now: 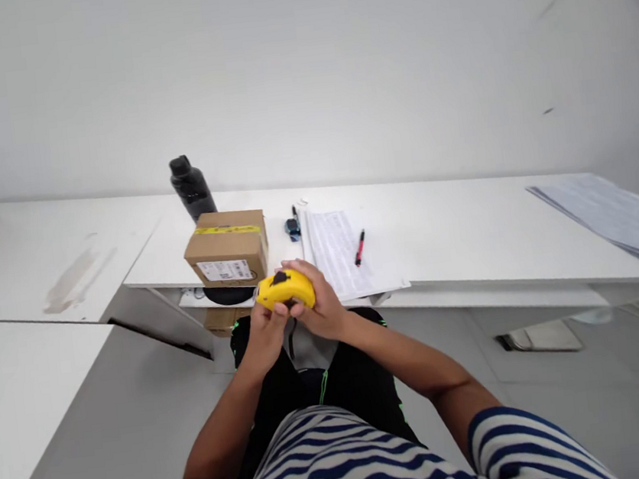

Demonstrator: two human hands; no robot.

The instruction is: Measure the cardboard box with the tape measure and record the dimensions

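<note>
A yellow tape measure with a black button is held above my lap, just off the desk's front edge. My left hand is closed on its near left end, the thumb pressed along the lower side. Around its right end wraps my right hand, also closed on it. Beyond the hands stands a taped cardboard box with a white label. To its right lie printed sheets, and a red and black pen rests on them.
Behind the box a dark bottle stands on the white desk. A wristwatch lies between box and papers. More papers are at the far right. Under the desk, a flat object lies on the floor.
</note>
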